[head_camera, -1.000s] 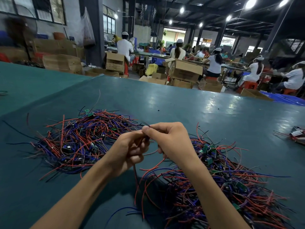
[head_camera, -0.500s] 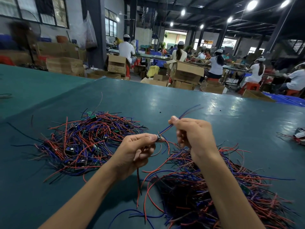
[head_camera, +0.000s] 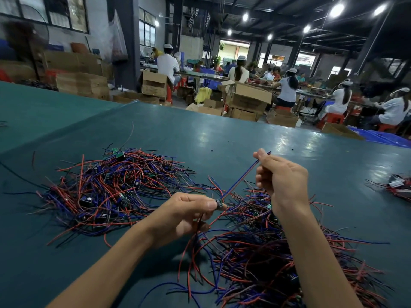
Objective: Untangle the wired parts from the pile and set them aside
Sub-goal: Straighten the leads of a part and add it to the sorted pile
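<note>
Two heaps of red, blue and black wired parts lie on the green table (head_camera: 222, 138): one pile (head_camera: 106, 192) at the left, a tangled pile (head_camera: 262, 258) at the lower right under my arms. My left hand (head_camera: 184, 214) pinches the small dark body of one wired part (head_camera: 220, 204) between thumb and forefinger. Its blue and red wires (head_camera: 242, 178) run taut up to my right hand (head_camera: 280, 178), which pinches their far ends above the right pile. More wires of the part hang below my left hand.
A small bundle of parts (head_camera: 398, 187) lies at the table's right edge. Beyond the far edge stand cardboard boxes (head_camera: 246, 96) and seated workers at benches. Another green table (head_camera: 33, 107) adjoins on the left.
My hands have drawn apart: the right hand moved up and to the right, pulling the blue and red wires straight, while the left hand lowered slightly with the part's body.
</note>
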